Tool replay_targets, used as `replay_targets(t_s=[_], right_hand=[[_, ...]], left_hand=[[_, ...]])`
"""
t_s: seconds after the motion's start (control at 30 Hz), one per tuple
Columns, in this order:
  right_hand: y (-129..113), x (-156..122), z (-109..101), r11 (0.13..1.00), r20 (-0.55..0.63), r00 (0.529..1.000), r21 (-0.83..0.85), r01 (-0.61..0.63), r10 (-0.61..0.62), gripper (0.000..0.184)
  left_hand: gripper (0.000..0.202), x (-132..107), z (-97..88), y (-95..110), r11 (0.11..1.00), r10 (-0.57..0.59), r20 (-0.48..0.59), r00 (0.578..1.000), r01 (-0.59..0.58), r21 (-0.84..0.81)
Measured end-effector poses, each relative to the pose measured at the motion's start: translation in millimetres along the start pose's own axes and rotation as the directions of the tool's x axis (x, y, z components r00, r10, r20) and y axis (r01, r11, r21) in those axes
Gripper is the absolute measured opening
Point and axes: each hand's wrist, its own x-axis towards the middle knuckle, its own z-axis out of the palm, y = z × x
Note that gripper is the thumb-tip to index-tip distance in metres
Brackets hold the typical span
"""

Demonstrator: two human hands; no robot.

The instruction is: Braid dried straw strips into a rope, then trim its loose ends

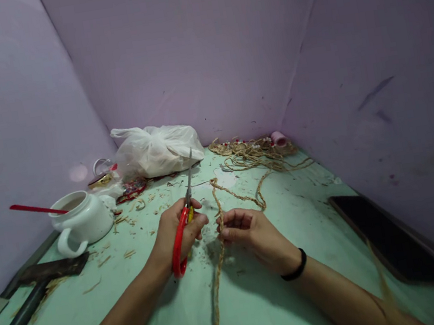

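Note:
My left hand (178, 231) is closed around a pair of red-handled scissors (183, 223), blades shut and pointing up and away. My right hand (252, 231), with a black band at the wrist, pinches a braided jute rope (219, 277) at its middle. The rope runs from the table's near edge, between both hands, and on to a tangled heap of jute cord (259, 153) at the back. The hands are close together, about a finger's width apart.
A pale green table (263, 298) carries a white mug (81, 219) with a red stick in it at left, a white plastic bag (157, 150) behind, a dark phone (385, 237) at right, a black bar (26, 308) at lower left. Lilac walls enclose three sides.

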Motion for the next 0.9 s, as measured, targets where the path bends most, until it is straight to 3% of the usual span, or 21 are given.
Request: replay_targets(t_s=[0.13,0.27,0.33,0.43,0.5,0.57,0.73,0.9], right_hand=[[9.0,-3.1,5.6,0.996,0.082,0.993,0.006,-0.084,0.083,0.020],[4.0,-1.3,-0.8,0.983,0.069,0.981,-0.047,-0.177,0.179,0.017],[-1.7,2.6,-7.2,0.964,-0.001,0.968,0.092,-0.248,0.249,0.014],[-8.9,10.9,-16.4,0.865,-0.037,0.938,0.401,-0.302,0.344,0.013],[-12.0,17.3,-22.1,0.812,-0.055,0.946,0.530,-0.243,0.319,0.014],[-15.0,24.1,-28.8,0.800,-0.155,0.953,0.587,-0.125,0.262,0.012],[-32.6,44.7,-52.6,0.830,-0.433,0.889,0.543,0.122,0.152,0.020],[-66.3,70.5,-68.3,0.858,-0.400,0.899,0.511,0.058,0.177,0.033]], left_hand=[[0.031,-7.1,11.5,4.8,0.968,-0.079,0.074,0.994,0.094,-0.231],[0.033,-7.9,14.0,4.3,0.950,-0.108,0.055,0.993,0.119,-0.287],[0.032,-7.7,13.4,3.9,0.955,-0.105,0.025,0.994,0.108,-0.275],[0.032,-8.6,13.0,2.9,0.948,-0.082,0.080,0.993,0.103,-0.300],[0.031,-9.8,13.2,1.6,0.937,-0.068,0.129,0.989,0.108,-0.331],[0.027,-10.6,13.2,0.6,0.926,-0.064,0.150,0.987,0.114,-0.360],[0.022,-12.9,7.7,4.1,0.883,-0.048,0.236,0.971,0.151,-0.444],[0.022,-22.1,1.9,11.2,0.892,0.072,0.455,0.888,0.147,-0.428]])
